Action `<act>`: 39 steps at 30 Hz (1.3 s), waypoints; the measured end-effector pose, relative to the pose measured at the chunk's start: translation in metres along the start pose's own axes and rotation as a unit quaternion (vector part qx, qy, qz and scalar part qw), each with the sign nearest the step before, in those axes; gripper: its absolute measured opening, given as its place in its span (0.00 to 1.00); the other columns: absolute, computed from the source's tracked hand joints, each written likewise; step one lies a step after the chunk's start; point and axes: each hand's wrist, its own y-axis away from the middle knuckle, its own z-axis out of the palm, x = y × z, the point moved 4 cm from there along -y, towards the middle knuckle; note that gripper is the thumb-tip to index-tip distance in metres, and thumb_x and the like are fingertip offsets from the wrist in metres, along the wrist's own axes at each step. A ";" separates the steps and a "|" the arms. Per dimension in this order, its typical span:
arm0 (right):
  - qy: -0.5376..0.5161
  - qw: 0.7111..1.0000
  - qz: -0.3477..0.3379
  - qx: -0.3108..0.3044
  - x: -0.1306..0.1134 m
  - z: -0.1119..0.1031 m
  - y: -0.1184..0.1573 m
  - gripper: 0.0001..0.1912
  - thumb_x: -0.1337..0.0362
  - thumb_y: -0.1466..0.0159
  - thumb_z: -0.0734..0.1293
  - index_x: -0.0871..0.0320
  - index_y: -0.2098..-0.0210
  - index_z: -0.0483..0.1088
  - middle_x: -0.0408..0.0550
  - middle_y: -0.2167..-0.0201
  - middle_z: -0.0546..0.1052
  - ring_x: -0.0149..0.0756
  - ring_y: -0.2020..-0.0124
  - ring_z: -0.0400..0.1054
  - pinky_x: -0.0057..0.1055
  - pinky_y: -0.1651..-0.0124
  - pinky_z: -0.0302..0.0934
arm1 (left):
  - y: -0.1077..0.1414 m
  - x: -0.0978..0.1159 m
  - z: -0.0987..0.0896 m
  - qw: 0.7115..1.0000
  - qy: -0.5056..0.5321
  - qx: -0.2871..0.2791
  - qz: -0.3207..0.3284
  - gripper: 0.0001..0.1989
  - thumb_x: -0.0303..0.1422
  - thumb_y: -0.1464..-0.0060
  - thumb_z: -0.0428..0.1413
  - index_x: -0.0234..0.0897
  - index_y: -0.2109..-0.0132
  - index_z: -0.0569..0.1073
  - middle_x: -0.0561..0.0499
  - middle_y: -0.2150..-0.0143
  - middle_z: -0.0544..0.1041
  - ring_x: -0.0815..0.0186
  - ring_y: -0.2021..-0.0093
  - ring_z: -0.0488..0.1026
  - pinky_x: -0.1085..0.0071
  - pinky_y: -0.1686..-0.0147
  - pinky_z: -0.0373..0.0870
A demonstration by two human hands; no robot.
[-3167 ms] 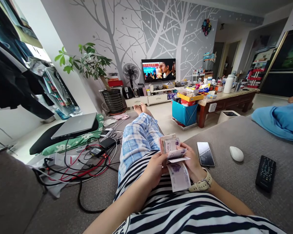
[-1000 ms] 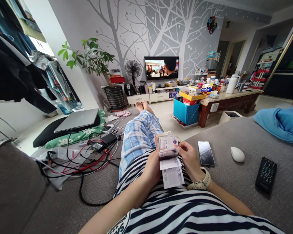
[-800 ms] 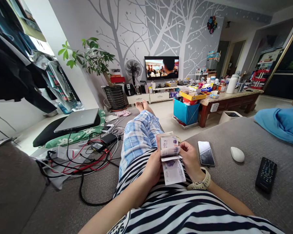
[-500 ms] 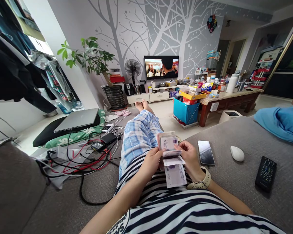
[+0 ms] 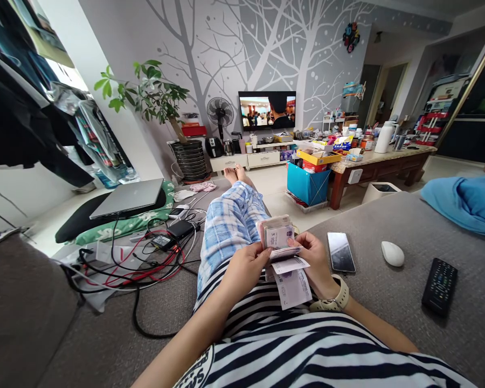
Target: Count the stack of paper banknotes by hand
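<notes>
A stack of banknotes, pale purple on top with pinkish edges on its left, is held over my lap between both hands. My left hand grips the stack's lower left side, thumb on top. My right hand pinches its right side, thumb pressed on the top note. Below the stack several notes are folded over toward me, and a loose purple banknote hangs down against my striped shirt. The fingers under the stack are hidden. A cream watch is on my right wrist.
To the right on the grey sofa lie a phone, a white mouse and a black remote control. Tangled cables and a closed laptop are on the left. Beyond stands a cluttered low table.
The hanging notes have swung slightly to the right and up. The stack's top edge is fanned a little more, and my left hand has shifted slightly. The right hand stays nearly in place.
</notes>
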 end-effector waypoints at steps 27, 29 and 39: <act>-0.008 1.000 0.000 0.007 0.007 -0.003 -0.003 0.18 0.52 0.46 0.75 0.56 0.77 0.67 0.40 0.78 0.67 0.31 0.76 0.59 0.29 0.73 0.54 | 0.009 0.003 -0.004 0.987 0.115 -0.066 -0.087 0.24 0.50 0.44 0.53 0.38 0.52 0.80 0.42 0.43 0.77 0.53 0.44 0.71 0.75 0.75 0.61; -0.010 1.000 -0.002 0.006 0.006 -0.003 -0.003 0.18 0.52 0.46 0.75 0.56 0.77 0.67 0.40 0.78 0.67 0.31 0.76 0.59 0.29 0.73 0.54 | 0.009 0.001 -0.003 0.980 0.149 -0.075 -0.111 0.25 0.51 0.44 0.54 0.37 0.49 0.79 0.41 0.41 0.75 0.52 0.45 0.72 0.73 0.72 0.66; -0.001 1.000 -0.002 0.006 0.006 -0.003 -0.003 0.17 0.52 0.46 0.75 0.56 0.77 0.67 0.39 0.78 0.67 0.32 0.76 0.59 0.29 0.72 0.55 | 0.007 -0.001 -0.011 0.996 0.048 -0.053 -0.058 0.25 0.51 0.45 0.54 0.35 0.57 0.82 0.42 0.52 0.80 0.57 0.58 0.74 0.73 0.74 0.63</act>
